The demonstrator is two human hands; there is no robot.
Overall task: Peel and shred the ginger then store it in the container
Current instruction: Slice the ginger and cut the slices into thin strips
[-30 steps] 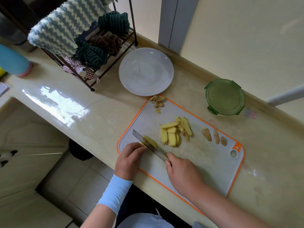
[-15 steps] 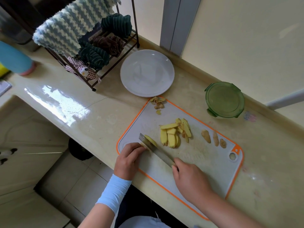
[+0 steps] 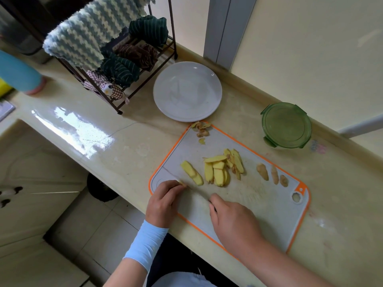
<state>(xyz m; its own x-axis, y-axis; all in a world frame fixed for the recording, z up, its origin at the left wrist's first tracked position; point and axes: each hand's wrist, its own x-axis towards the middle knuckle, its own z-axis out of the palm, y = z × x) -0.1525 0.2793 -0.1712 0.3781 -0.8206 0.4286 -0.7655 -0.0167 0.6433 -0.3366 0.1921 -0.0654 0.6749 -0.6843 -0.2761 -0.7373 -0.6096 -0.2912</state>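
A glossy cream counter (image 3: pixel 132 141) carries an orange-rimmed cutting board (image 3: pixel 259 204) at its near edge, a white plate (image 3: pixel 187 91) and wire rack (image 3: pixel 119 111) behind, a green container (image 3: pixel 287 125) near the wall.

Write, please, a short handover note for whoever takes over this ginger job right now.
Left hand: pinches a small ginger end on the cutting board.
Right hand: grips the knife, blade next to that piece.
Done: peels heaped at the board's far corner; ginger slices lie mid-board.
Left to do: three small knobs uncut; slices not shredded; green container lidded, beyond the board.
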